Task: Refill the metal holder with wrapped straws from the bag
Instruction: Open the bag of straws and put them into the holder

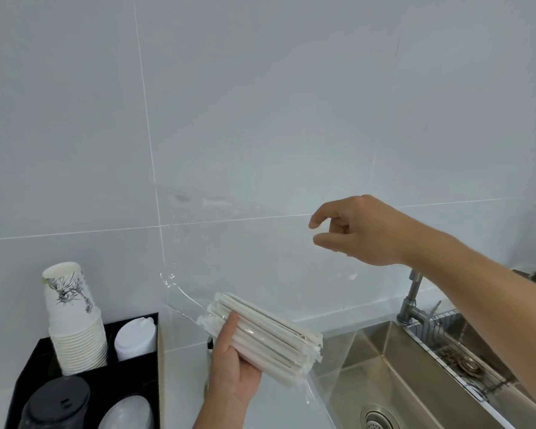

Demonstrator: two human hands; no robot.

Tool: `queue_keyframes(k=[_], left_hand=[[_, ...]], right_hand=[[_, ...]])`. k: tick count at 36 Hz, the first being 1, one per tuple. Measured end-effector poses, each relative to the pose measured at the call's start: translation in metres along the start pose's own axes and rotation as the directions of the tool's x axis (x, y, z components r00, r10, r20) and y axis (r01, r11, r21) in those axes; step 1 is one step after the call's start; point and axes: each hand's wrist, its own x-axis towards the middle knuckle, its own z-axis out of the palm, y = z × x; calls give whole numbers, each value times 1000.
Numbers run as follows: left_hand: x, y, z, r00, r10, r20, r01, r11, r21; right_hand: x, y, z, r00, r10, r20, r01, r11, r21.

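Head view, looking down over a white counter against a pale tiled wall: my left hand is wrapped around a bundle of wrapped straws, thumb pressed across the top of the bundle and palm beneath it. The straws lie tilted, their far ends up to the left and their near ends down to the right, above the counter's edge beside the sink.

My right hand is raised well apart from the left, in front of the wall, with thumb and forefinger drawn close together. A clear plastic bag stretches between the two hands, its film faint against the tiles. Whether my fingertips actually pinch the edge of the bag, I cannot tell, since the plastic is nearly invisible at that point. The straws sit at the lower end of the bag.

Behind my left wrist a sliver of metal object shows, mostly hidden; I cannot say for sure that it is the holder.

At lower left a black organiser carries a stack of paper cups, white lids and dark lids. At right is a steel sink with a faucet and a wire rack along its far side.
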Motion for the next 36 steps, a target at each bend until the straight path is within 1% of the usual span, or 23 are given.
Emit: queue_keyframes(k=[1,3,5,8,10,11,12,13,16,19,21,23,28,36], left_hand=[[2,0,-1,1000,4,-3,-4,1000,4],[6,2,-2,1000,20,0,-20,1000,11],[9,4,-1,999,27,22,-27,1000,3],[11,5,3,1000,17,21,-17,1000,8],[14,6,7,1000,10,3,-11,1000,5],[15,6,9,1000,9,1,-9,1000,-2],[17,6,10,1000,14,0,-14,1000,-8],[18,5,11,1000,14,-2,-14,1000,-16],[19,2,16,1000,27,-16,-27,999,-30],[18,-3,20,999,39,-37,-41,998,-38],[17,-9,23,999,27,-43,-29,999,-37],[16,-14,25,999,23,-46,-25,999,-35],[18,-28,19,999,11,-49,-15,997,-74],[17,-45,10,998,-39,-53,33,994,-100]], right_hand=[[-4,6,-1,1000,12,-4,-12,999,46],[-11,18,3,997,55,-50,-44,977,209],[-20,27,13,985,121,-122,-62,913,403],[-36,32,40,953,233,-194,-65,782,620],[-47,30,59,921,328,-209,-49,631,774],[-52,29,69,906,370,-206,-42,562,826],[-57,28,79,896,398,-197,-45,524,851],[-60,27,89,893,412,-182,-64,517,854],[-68,26,115,893,423,-155,-128,568,813],[-73,26,128,890,382,-250,-130,737,663],[-74,27,129,880,355,-316,-122,812,571],[-75,30,130,869,352,-348,-119,831,543],[-74,35,131,839,378,-392,-124,833,539],[-82,37,134,827,359,-432,-136,875,465]])
